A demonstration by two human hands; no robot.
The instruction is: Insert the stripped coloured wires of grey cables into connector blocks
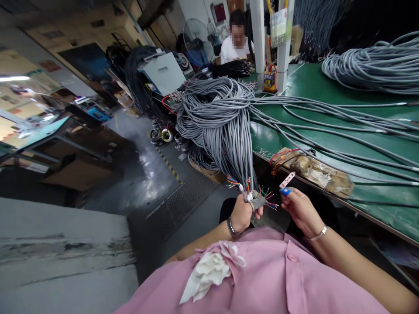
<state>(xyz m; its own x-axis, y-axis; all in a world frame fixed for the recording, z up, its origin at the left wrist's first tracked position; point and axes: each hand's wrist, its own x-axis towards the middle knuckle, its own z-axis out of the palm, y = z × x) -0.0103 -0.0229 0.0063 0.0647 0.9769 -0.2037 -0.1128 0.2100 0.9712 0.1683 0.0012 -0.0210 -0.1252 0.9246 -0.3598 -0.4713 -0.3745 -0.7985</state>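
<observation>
My left hand (241, 213) is closed round several grey cable ends (249, 195). Thin coloured wires (269, 201) fan out of the stripped ends on both sides of the fist. A piece of grey material wraps the fingers of that hand. Level with it on the right, my right hand (303, 210) pinches a small flat pinkish strip with holes (287, 180), whose exact kind I cannot make out. Something blue (285, 191) covers the thumb tip or the strip's lower end. The two hands are apart. From the left hand the cables rise to a large grey cable bundle (216, 109) draped over the bench edge.
Loose grey cables cross the green bench (304, 144). A taped brown block (321, 172) lies along its near edge, and a cable coil (373, 65) sits at far right. White posts (258, 43) stand behind. A person (232, 48) sits beyond the bench.
</observation>
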